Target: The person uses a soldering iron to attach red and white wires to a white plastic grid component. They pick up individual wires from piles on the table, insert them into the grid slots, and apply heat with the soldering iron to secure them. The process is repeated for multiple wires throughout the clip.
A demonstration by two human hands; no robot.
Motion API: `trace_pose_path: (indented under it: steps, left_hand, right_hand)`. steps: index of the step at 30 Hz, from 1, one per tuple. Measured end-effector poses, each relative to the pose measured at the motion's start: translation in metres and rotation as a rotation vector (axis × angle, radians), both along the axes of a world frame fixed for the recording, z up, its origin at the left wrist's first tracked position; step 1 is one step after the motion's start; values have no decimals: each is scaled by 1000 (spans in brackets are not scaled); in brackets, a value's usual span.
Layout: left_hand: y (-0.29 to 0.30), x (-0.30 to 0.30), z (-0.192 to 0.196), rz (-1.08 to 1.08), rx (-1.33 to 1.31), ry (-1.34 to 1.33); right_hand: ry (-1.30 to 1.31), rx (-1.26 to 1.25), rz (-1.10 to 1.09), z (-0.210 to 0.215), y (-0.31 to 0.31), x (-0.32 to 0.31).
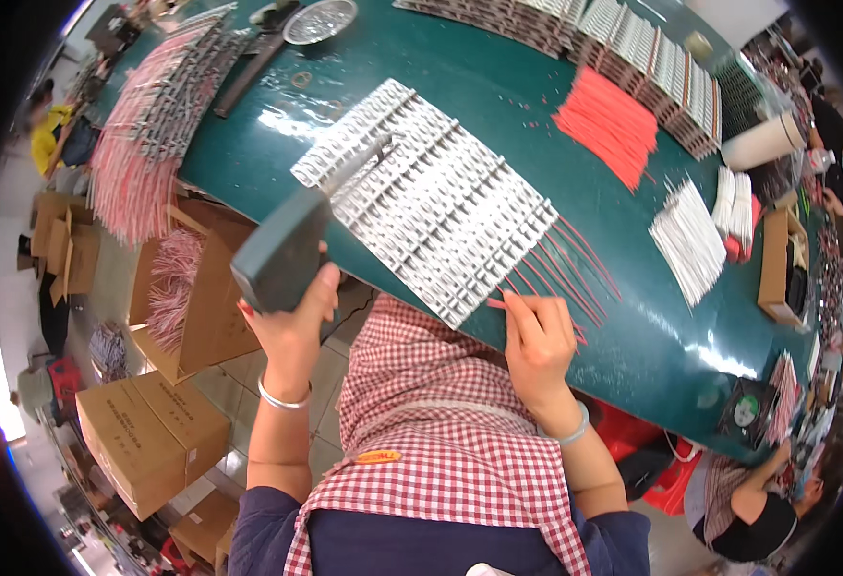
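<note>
My left hand (292, 326) is wrapped round the handle of a dark grey-green, gun-shaped tool (282, 252). The tool's narrow metal front reaches over a panel of silver-white parts in rows (441, 197), which lies at a slant on the green table in front of me; whether its tip touches the parts is unclear. At the panel's near right corner my right hand (540, 346) is closed, its thumb and forefinger pinching the end of a red wire (496, 303). Several more red wires (585, 259) stick out from the panel's right edge onto the table.
Red wires (609, 125) and white wires (687, 240) lie bundled on the green table (671, 355). Stacked panels (647, 72) line its far edge, near a metal bowl (320, 21). Wired panels (157, 115) overhang its left side. Cardboard boxes (148, 437) stand left; a co-worker (753, 509) sits right.
</note>
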State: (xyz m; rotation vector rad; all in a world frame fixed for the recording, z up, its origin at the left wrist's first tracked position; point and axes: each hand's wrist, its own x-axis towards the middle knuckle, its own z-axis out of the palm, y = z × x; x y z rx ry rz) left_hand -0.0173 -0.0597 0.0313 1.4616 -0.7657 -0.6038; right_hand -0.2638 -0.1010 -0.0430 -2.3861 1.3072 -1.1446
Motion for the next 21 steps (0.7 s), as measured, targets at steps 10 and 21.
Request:
trace_pose_path:
  steps: [10, 21]
  left_hand:
    - [-158, 93, 38, 194, -329, -262]
    - [-154, 144, -15, -89, -228, 688]
  right_hand:
    - [46, -52, 287, 19, 5, 25]
    - [66, -19, 314, 11, 4, 24]
